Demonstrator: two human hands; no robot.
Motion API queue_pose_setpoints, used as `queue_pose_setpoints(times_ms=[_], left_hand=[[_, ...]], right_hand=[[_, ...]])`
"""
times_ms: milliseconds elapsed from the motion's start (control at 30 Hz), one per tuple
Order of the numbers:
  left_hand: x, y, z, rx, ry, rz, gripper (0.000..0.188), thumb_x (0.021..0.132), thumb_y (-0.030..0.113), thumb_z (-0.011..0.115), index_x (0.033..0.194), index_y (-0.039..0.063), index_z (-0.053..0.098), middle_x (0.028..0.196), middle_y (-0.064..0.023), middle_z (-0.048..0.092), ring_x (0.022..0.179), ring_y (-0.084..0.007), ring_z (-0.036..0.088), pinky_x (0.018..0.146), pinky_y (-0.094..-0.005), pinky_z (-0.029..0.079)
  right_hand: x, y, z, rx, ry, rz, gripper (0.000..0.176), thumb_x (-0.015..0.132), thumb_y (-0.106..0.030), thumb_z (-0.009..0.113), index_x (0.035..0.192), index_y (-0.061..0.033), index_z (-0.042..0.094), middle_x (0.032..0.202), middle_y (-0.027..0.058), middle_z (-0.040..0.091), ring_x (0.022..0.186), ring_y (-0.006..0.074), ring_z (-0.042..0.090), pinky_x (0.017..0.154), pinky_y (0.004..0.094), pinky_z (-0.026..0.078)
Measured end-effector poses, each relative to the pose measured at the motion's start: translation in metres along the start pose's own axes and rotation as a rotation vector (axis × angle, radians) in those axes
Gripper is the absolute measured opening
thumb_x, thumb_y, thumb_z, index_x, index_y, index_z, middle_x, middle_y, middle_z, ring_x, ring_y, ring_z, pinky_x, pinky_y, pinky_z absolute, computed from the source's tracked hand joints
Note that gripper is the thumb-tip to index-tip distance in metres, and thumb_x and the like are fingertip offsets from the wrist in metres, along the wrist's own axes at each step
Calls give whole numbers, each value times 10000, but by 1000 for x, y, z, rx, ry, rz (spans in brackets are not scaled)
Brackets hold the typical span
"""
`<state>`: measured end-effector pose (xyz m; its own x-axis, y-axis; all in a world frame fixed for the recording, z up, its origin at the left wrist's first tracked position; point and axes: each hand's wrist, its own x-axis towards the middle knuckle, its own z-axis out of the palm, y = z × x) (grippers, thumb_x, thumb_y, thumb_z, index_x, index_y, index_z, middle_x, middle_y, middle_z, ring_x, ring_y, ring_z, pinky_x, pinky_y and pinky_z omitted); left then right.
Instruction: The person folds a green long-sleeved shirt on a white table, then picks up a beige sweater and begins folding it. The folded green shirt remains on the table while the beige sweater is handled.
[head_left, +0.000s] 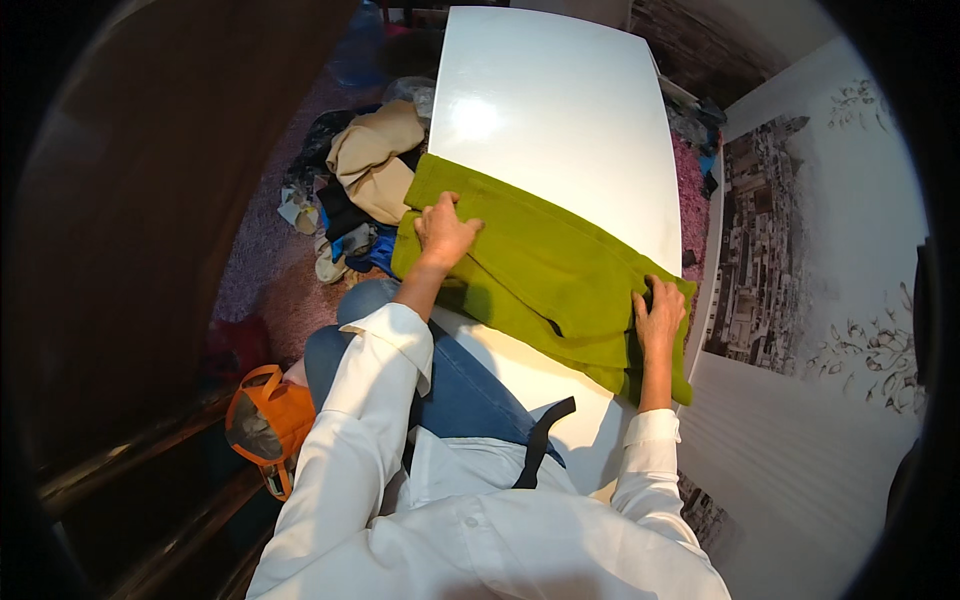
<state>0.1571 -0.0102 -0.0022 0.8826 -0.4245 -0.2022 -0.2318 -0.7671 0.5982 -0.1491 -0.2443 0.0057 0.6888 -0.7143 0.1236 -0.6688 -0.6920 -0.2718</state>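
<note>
An olive-green garment, apparently trousers folded lengthwise, lies slantwise across the white table. Two layered edges show at its left end, and small creases run through its middle. My left hand presses on the cloth near that left end, thumb and fingers spread, with nothing in them. At the right end, my right hand touches the garment with bent fingers and the thumb apart. Whether its fingertips pinch the fabric cannot be made out. The garment's near edge hangs in folds beside my right wrist.
Left of the table, a heap of clothes with beige fabric lies on a pink carpet. An orange bag stands by my left arm. A wall with printed pictures runs close along the right side. My jeans-clad knees are beside the table.
</note>
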Motion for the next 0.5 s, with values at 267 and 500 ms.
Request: queue_pose_setpoints(times_ms=[267, 500], left_hand=[[19, -28, -2, -529, 204, 124, 433, 774, 230, 839, 1116, 30, 666, 1104, -177, 722, 1068, -375, 666, 931, -467, 490], [3, -21, -13, -171, 198, -55, 570, 812, 106, 786, 1318, 102, 525, 1161, -177, 669, 1123, -396, 621, 995, -492, 427]], right_hand=[[21, -14, -7, 98, 122, -167, 217, 852, -71, 756, 1051, -66, 670, 1007, 95, 637, 1007, 312, 615, 947, 436, 421], [30, -32, 6, 67, 209, -254, 292, 859, -38, 735, 1136, -54, 642, 977, 113, 659, 969, 305, 635, 928, 425, 434]])
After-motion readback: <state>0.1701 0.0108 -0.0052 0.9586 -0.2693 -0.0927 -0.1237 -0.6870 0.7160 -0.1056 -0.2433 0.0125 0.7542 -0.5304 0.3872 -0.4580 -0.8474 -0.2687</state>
